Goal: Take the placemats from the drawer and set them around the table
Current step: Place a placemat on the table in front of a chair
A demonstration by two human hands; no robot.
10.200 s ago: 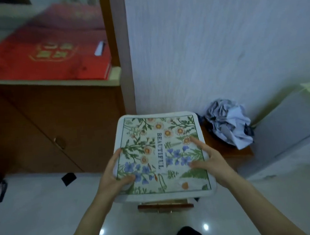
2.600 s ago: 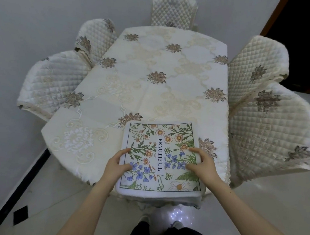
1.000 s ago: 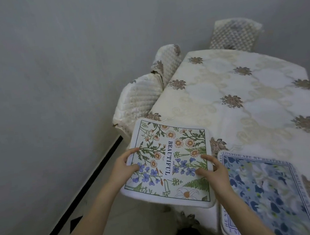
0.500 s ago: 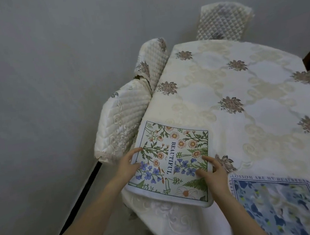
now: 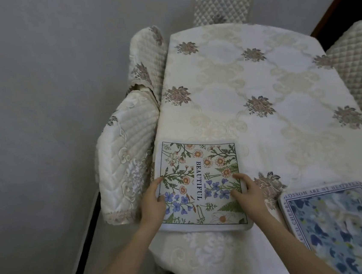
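Hands point(image 5: 153, 203) gripping "BEAUTIFUL" placemat point(image 5: 199, 185), table point(image 5: 260, 88)

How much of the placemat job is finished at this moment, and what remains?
Done: the blue placemat lies flat at the table's near end. In hand: the left hand and right hand hold the sides of the BEAUTIFUL placemat, which is at the near left corner by a quilted chair. Left: the rest of the tablecloth shows no mats, so the other seats probably still need them.
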